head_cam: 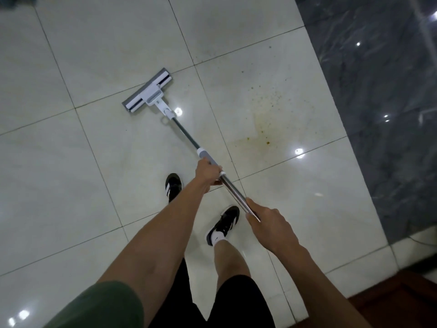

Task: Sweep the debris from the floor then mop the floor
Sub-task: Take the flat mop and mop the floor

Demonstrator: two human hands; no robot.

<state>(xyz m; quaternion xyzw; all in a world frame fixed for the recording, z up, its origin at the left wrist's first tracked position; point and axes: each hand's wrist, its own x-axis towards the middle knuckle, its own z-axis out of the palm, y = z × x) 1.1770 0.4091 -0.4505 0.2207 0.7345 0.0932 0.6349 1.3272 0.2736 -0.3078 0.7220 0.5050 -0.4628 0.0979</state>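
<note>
1. Here, the mop [189,136] is held in both hands, its flat head [147,91] laid on the pale tiled floor [71,162].
2. The left hand [208,171] is wrapped around the grey grip, fingers closed.
3. The right hand [272,223] is closed on the steel handle's upper end.
4. Brownish stains [262,136] are seen right of the mop, apart from it.

No readable text anywhere (mop [151,93] head unmarked).

White flat mop [148,91] lies on pale tiled floor [71,162], left of brownish stain [262,131]
</note>
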